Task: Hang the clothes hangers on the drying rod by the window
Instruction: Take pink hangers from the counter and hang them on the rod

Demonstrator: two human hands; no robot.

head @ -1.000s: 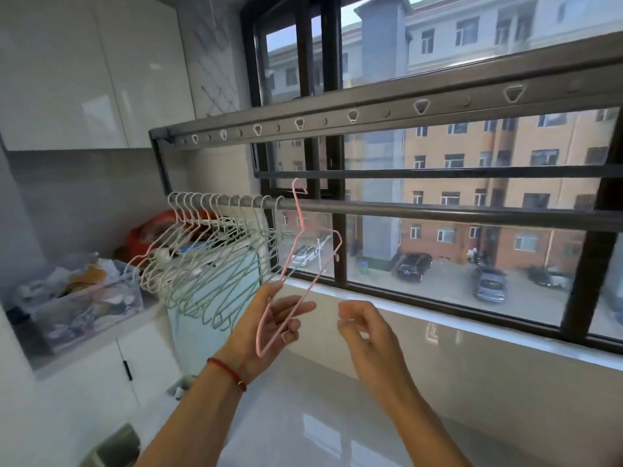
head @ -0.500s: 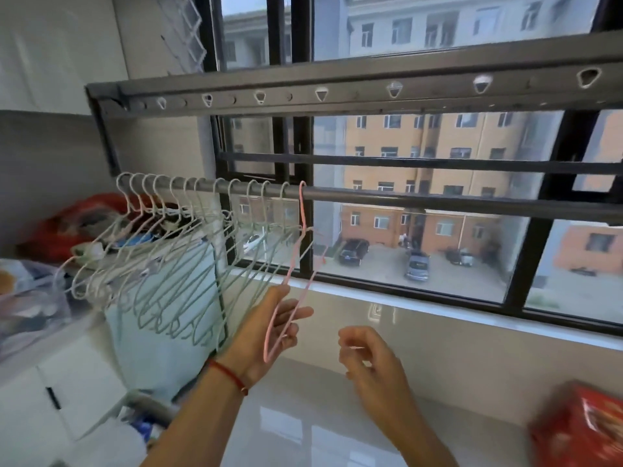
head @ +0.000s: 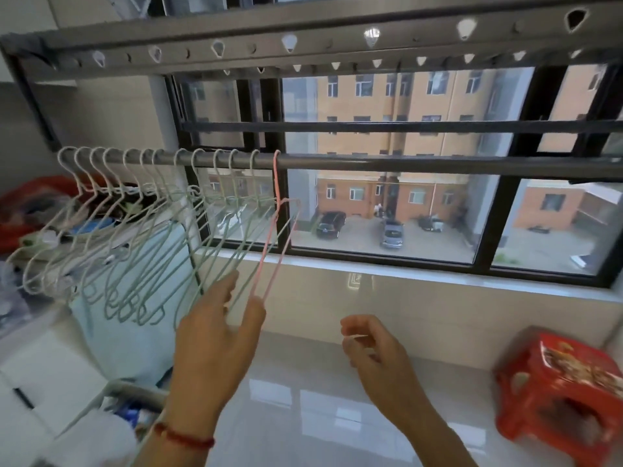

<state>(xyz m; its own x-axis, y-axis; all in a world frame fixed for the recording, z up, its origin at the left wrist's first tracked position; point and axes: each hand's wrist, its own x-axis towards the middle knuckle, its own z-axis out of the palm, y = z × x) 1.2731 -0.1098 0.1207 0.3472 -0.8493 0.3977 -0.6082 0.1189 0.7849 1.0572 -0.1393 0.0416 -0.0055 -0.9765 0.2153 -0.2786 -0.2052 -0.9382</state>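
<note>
A grey drying rod (head: 387, 162) runs across the window at mid height. Several pale green and white hangers (head: 141, 230) hang from its left part in a tight row. A pink hanger (head: 277, 210) hangs by its hook at the right end of that row. My left hand (head: 215, 335) is raised below it, fingers fairly straight, and its fingertips touch the pink hanger's lower end. My right hand (head: 374, 348) hovers lower right with fingers loosely curled and holds nothing.
A perforated grey rack bar (head: 303, 38) runs overhead. A red plastic stool (head: 559, 389) stands on the tiled floor at the lower right. Cluttered shelves and a red bag (head: 30, 203) sit at the left, behind the hangers. The white window sill (head: 404, 274) lies below the rod.
The pink hanger went from my left hand's grip onto the rod, where its hook now rests. My left hand's fingers have straightened. The view swung right and the red stool came in.
</note>
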